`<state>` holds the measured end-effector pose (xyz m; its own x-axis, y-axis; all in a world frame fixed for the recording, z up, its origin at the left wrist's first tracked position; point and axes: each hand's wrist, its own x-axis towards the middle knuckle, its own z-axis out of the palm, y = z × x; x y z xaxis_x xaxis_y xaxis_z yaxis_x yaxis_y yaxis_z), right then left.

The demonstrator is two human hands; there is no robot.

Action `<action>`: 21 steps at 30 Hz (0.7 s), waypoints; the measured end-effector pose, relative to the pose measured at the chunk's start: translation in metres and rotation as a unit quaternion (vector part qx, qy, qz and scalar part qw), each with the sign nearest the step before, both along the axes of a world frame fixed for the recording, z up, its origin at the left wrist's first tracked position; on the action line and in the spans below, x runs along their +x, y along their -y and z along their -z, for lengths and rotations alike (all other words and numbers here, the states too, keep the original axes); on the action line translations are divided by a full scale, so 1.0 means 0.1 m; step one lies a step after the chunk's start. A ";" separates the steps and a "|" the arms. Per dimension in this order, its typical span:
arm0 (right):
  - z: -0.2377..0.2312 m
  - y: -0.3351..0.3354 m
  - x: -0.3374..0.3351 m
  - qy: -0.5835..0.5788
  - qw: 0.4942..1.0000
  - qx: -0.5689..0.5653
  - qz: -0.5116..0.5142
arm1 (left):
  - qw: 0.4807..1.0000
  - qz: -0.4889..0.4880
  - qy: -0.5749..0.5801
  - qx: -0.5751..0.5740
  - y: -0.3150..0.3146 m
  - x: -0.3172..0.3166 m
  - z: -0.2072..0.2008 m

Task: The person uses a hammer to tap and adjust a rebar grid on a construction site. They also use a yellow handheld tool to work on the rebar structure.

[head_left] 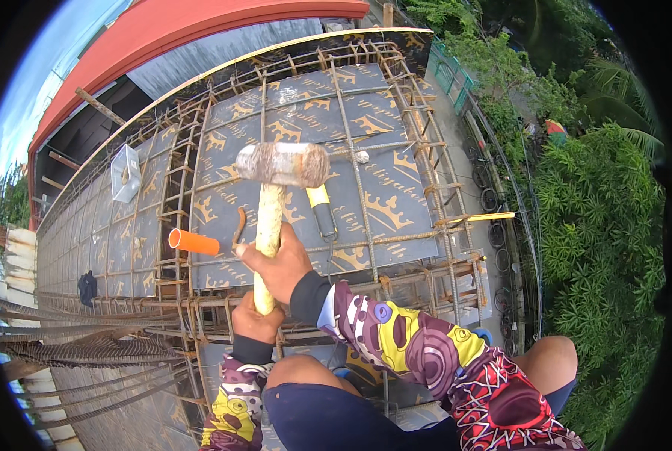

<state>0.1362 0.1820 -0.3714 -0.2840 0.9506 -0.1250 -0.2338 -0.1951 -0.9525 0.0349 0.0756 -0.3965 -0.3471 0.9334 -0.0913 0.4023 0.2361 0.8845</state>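
Note:
A sledgehammer with a worn, rust-stained metal head [285, 164] and a pale yellowish handle [270, 218] is held upright in front of me. My right hand [283, 264] wraps round the middle of the handle. Below it, my left hand [258, 319] is closed on the handle's lower end. Under the hammer spreads a grid of rusty rebar [364, 192] over dark printed form panels [234, 192]. An orange pipe piece [194, 242] lies left of my hands, with a bent rusty bar [240, 225] nearby. Right of the handle is a yellow and black tool [321, 213].
A clear plastic tub [126, 174] and a dark cloth [87, 288] lie on the grid at left. Long rebar ends [99, 349] jut in at lower left. Tied rebar cages [426, 150] line the deck's right side. Beyond stand dense green trees [599, 233]; a red-roofed building [163, 37] is behind.

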 end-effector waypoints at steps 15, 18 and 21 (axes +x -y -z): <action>-2.59 -1.29 4.35 0.333 0.892 0.246 0.180 | 0.904 0.424 0.020 0.053 -1.99 3.09 0.06; -2.51 -0.80 4.92 0.449 0.868 0.148 0.151 | 0.857 0.444 -0.215 -0.149 -1.61 2.82 0.99; -1.85 -0.24 5.42 0.494 0.864 0.040 0.088 | 0.821 0.439 -0.290 -0.223 -1.13 2.92 1.54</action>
